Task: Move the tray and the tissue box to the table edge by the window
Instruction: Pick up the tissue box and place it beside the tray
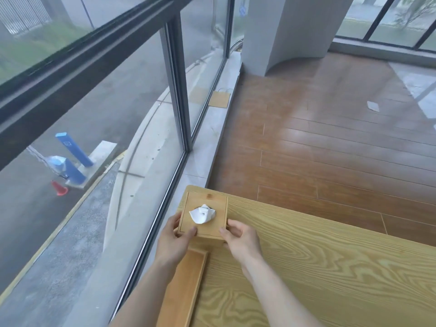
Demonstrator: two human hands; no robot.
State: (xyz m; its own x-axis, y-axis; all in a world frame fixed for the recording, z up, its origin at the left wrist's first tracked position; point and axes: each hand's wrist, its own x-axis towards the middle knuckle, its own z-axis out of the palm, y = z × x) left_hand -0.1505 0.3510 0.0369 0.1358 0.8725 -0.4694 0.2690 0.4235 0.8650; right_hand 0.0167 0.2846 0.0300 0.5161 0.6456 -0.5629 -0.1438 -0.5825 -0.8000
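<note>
From the head view, both hands, left hand (173, 241) and right hand (240, 239), are clasping the wooden tissue box (204, 218), fingers (191, 231) pressing its sides, at the desk (330, 267) corner beside the window (132, 142). The wooden tray (184, 286) is lying along the window edge just behind it, so both look nearly placed, with only letting go left.

The tray (181, 286) is cut off by the btm edge & partly hidden by the left forearm; the tissue box (204, 217) base is covered by both hands.

Light wood-grain worktop (330, 267) is set against the window glass. Wooden tissue box (203, 217) is placed at its far window-side corner; wooden tray (182, 286) is laid just behind, along the window edge.
</note>
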